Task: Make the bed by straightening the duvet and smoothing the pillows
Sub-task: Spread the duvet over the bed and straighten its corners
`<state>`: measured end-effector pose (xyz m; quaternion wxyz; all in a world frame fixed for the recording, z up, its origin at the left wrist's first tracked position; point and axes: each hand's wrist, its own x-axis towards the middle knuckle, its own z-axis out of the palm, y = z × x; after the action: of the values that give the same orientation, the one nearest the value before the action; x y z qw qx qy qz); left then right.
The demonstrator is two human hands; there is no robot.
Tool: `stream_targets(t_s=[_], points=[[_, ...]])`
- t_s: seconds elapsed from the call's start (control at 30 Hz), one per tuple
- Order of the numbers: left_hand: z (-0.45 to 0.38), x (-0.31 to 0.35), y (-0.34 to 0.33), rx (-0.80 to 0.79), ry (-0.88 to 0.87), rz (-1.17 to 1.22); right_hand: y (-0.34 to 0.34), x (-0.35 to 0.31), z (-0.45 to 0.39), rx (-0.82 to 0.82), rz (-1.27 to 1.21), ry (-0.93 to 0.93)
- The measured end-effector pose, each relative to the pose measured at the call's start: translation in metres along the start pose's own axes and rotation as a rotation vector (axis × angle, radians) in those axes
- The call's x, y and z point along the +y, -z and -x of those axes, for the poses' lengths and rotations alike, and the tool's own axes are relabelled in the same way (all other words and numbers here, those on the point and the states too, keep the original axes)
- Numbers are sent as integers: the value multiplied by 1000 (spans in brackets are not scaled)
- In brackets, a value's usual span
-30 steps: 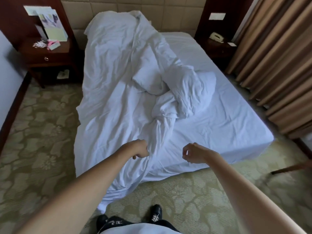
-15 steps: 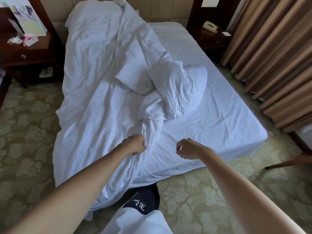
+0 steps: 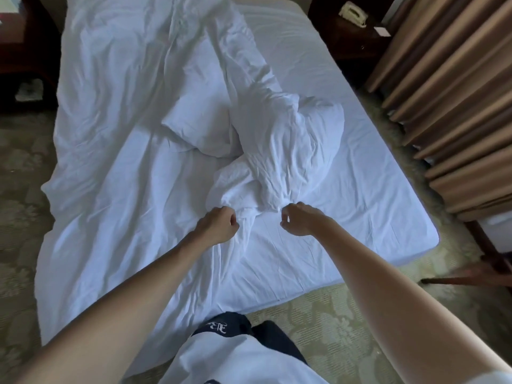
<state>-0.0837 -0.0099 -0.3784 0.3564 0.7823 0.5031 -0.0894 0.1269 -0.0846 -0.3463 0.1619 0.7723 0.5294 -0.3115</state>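
A white duvet (image 3: 116,139) lies rumpled over the left half of the bed. Its right part is twisted into a bundle (image 3: 279,151) at mid-bed. One white pillow (image 3: 194,126) lies against the bundle's left side, and a second pillow (image 3: 329,126) shows at its right. The bare fitted sheet (image 3: 360,189) covers the right half. My left hand (image 3: 219,223) is curled, its knuckles against a duvet fold at the bundle's near end, with no fabric seen inside it. My right hand (image 3: 299,218) is curled and holds nothing, its fingertips at the bundle's near edge.
A dark nightstand (image 3: 357,42) with a telephone (image 3: 353,12) stands at the back right. Brown curtains (image 3: 457,92) hang along the right side. Another dark nightstand (image 3: 25,51) is at the back left. A wooden chair leg (image 3: 471,279) crosses the patterned carpet (image 3: 332,322).
I have stepped closer to the foot of the bed. Both hands have moved forward up the bed, from near the foot edge to the near end of the duvet bundle.
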Motion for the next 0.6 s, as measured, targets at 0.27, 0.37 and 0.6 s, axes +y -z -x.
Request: stream_targets(t_s=[0.27, 0.37, 0.6], points=[[-34, -4, 10, 74, 74, -5, -17, 3, -68, 72, -267, -125], [-46, -2, 7, 90, 113, 3, -23, 9, -94, 86, -366, -164], [-75, 18, -10, 99, 172, 99, -44, 16, -146, 57, -543, -300]])
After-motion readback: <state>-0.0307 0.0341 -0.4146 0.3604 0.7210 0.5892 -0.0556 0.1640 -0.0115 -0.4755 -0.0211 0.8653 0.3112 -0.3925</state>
